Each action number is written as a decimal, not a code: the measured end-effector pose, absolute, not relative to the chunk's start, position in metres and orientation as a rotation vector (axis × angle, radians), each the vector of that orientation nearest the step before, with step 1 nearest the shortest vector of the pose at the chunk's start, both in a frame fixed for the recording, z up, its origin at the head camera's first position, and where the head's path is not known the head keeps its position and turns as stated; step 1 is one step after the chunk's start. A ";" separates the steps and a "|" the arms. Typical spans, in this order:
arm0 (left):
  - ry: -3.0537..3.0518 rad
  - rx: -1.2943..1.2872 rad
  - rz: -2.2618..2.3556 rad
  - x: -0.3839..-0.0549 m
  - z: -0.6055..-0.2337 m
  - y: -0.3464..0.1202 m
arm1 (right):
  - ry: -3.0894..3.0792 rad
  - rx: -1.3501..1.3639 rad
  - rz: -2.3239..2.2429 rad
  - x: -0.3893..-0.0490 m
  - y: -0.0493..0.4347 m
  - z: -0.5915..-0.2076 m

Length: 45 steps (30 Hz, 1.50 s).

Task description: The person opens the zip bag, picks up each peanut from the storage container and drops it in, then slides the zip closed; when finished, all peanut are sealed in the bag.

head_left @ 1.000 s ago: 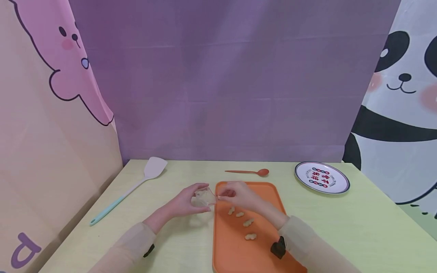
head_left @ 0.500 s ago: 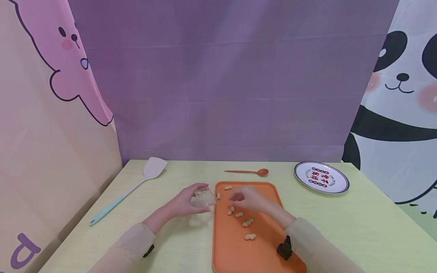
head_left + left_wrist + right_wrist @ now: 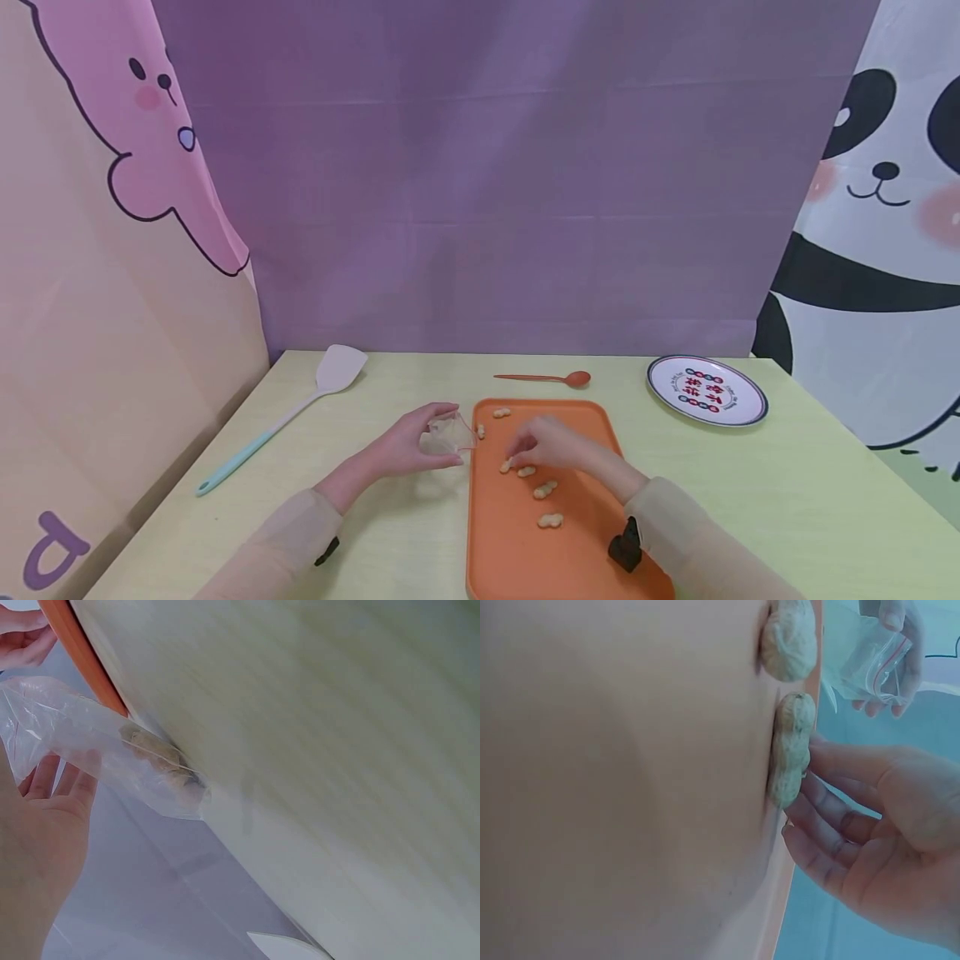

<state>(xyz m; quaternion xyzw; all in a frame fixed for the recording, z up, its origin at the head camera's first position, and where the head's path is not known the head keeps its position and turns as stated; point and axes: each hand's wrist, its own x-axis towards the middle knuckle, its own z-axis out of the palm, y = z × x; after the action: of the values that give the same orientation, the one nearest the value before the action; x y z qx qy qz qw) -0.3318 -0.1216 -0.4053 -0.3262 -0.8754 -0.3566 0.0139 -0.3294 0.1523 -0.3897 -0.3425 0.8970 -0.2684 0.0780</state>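
Observation:
My left hand (image 3: 408, 442) holds a clear zip bag (image 3: 447, 435) beside the orange tray (image 3: 480, 533), its mouth turned towards the tray. In the left wrist view, peanuts (image 3: 161, 757) in their shells lie at the bottom of the bag (image 3: 112, 742). Over the tray, my right hand (image 3: 547, 443) pinches a peanut (image 3: 506, 467) with thumb and fingertips. The right wrist view shows another peanut (image 3: 791, 750) in front of those fingertips, so the pinched one is mostly hidden there. Several more peanuts (image 3: 550, 520) lie loose on the tray.
A white spatula (image 3: 330, 379) with a light blue handle lies on the left of the table (image 3: 405, 542). Behind the tray lies a red spoon (image 3: 576, 379). A printed plate (image 3: 738, 392) sits at the back right. A purple cloth (image 3: 495, 208) hangs behind the table.
My right hand has moved from the bag's mouth rightwards and down to a peanut on the tray. Two peanuts at the tray's far left have come into view. My left hand stays still.

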 end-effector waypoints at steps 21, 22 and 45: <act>-2.741 -1.006 -1.118 -0.329 -0.403 -0.120 | 2.687 -1.018 -0.772 -0.329 0.150 -0.387; -2.740 -1.006 -1.116 -0.329 -0.403 -0.120 | 2.692 -1.019 -0.774 -0.329 0.150 -0.387; -2.746 -1.010 -1.118 -0.330 -0.404 -0.120 | 2.677 -0.929 -0.885 -0.330 0.154 -0.381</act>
<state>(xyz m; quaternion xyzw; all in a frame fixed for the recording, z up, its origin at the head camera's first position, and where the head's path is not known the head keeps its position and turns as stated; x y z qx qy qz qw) -0.3296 -0.1198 -0.4041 -0.3224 -0.8767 -0.3570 0.0046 -0.3296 0.1543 -0.3809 -0.3117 0.8984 -0.2970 0.0865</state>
